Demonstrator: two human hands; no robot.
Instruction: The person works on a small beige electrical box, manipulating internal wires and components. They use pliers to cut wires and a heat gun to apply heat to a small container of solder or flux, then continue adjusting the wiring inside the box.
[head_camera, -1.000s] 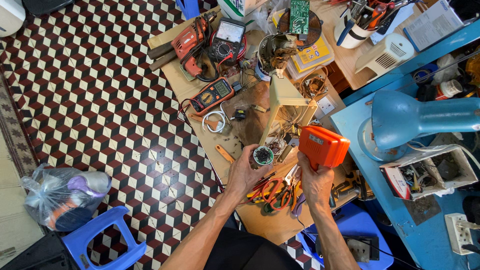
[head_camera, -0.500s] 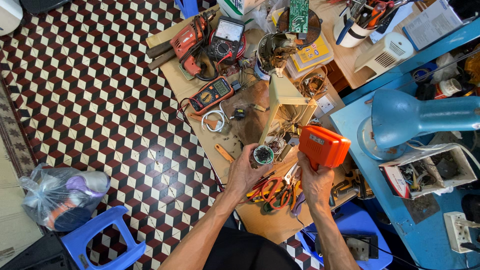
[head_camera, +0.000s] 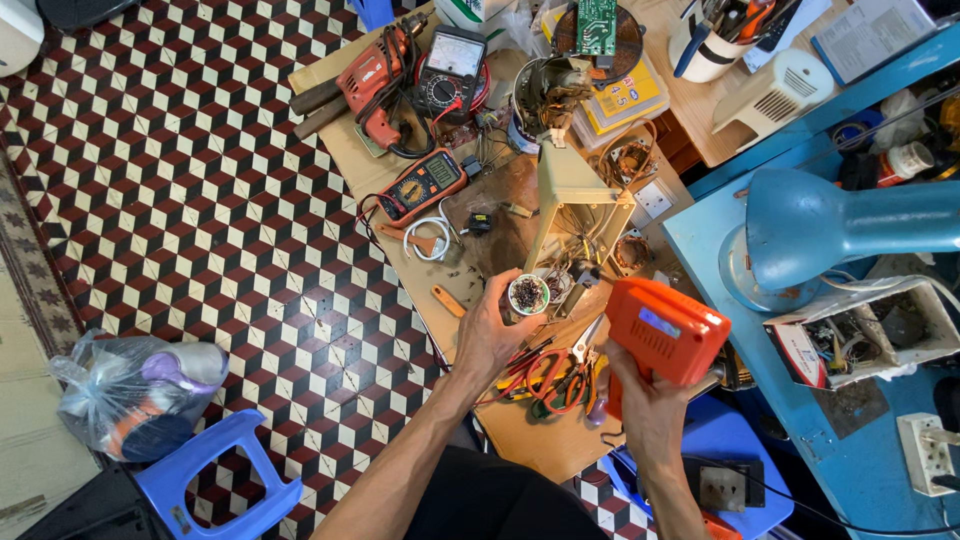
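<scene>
My left hand (head_camera: 497, 330) grips a small round white tin (head_camera: 528, 295) with dark bits inside, held just above the wooden workbench (head_camera: 520, 440). Over the bench's right edge, my right hand (head_camera: 645, 400) holds an orange pistol-shaped power tool (head_camera: 665, 330) by its grip. Between the two hands lie several red and orange handled pliers and cutters (head_camera: 555, 375). A beige open housing with loose wires (head_camera: 580, 205) stands just beyond the tin.
An orange multimeter (head_camera: 422, 187), a red drill (head_camera: 375, 80) and a dial meter (head_camera: 452, 65) lie at the bench's far end. A blue lamp (head_camera: 850, 220) and blue table (head_camera: 860, 460) stand right. A blue stool (head_camera: 215, 480) and a plastic bag (head_camera: 135, 395) sit on the tiled floor.
</scene>
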